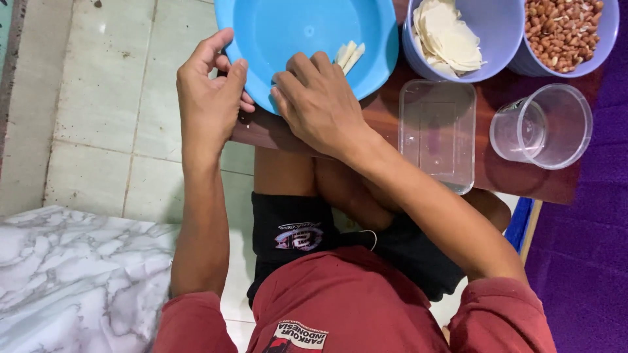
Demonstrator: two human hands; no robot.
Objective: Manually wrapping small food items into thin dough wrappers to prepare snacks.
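**Two hands working at the near rim of a blue basin**

Head view, looking down. The left hand (210, 98) curls over the near-left rim of the blue basin (294, 33), thumb up along the rim, fingers folded under and out of sight; whether its grip is closed on anything small cannot be told. The right hand (318, 103) lies palm-down across the near rim, fingertips bent together and tucked inward at the basin's edge; what, if anything, they pinch is hidden by the knuckles. The two hands sit close, nearly meeting at the rim.

The basin rests on a dark wooden surface (523, 180) above the person's knees. Inside it, just beyond the right hand's fingers, lie a few pale folded strips (349, 56). To the right stand a lilac bowl of thin white round sheets (451, 36), a second lilac bowl of peanuts (562, 26), a clear rectangular container (437, 134) and a clear round cup (543, 125) on its side.

Judged from the pose, fine fingertip work is in hand: it goes best with both wrists propped on the rim as here, the piece held low over the basin. Both forearms reach forward from bent elbows, the right crossing diagonally, the left nearly straight ahead
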